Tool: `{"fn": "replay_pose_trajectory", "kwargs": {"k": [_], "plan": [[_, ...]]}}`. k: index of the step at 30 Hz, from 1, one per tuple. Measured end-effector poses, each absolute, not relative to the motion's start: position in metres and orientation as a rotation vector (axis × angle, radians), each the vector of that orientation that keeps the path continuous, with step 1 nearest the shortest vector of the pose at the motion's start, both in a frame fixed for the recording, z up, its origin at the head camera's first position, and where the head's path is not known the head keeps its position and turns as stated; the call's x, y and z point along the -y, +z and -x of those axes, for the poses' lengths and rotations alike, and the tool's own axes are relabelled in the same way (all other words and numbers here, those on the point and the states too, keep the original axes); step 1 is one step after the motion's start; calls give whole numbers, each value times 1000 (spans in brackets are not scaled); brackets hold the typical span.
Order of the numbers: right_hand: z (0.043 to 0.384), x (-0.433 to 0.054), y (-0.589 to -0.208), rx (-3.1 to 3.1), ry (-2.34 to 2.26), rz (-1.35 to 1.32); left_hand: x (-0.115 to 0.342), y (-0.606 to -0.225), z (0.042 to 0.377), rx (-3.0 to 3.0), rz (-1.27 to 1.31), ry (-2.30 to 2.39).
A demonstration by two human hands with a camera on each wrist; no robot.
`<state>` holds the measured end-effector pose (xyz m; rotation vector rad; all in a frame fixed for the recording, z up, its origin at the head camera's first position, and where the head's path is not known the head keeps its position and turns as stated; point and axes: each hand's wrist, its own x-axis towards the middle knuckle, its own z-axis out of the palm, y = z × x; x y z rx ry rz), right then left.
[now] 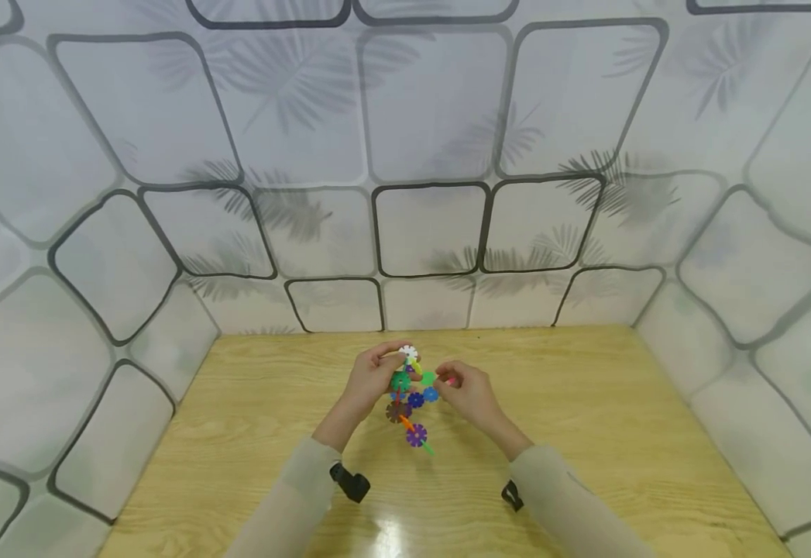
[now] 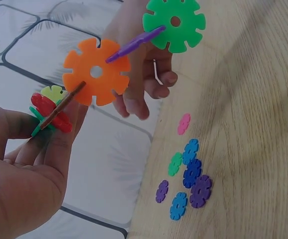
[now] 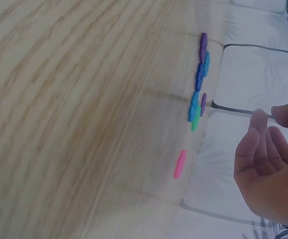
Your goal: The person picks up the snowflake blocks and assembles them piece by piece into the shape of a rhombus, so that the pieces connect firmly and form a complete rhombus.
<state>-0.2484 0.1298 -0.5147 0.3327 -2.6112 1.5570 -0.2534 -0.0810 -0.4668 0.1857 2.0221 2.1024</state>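
- Pinching a chain of slotted plastic discs, the left hand has thumb and fingers bent round its upper part.
- Right at that grip sit a red disc and a lime disc.
- Below the grip, on the wearer's side, the chain slants down through an orange disc and a purple one to a green end disc.
- Right of the grip is the right hand, fingers loosely bent, thumb apart from the fingertips.
- Under both hands' level, on the wooden tabletop, lie loose discs: a pink disc near a cluster of blue, green and purple discs.
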Motion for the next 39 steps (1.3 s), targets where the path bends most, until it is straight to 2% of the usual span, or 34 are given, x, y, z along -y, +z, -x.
{"fn": "replay_pose_trajectory", "kwargs": {"k": [20,39], "plan": [[272,-127,-556,2799,1436,-347,83,-465,253,-2030,-207,2099],[274,-123,-562,2911,1289,-308,85,-462,252,-2020,-206,2099]]}}
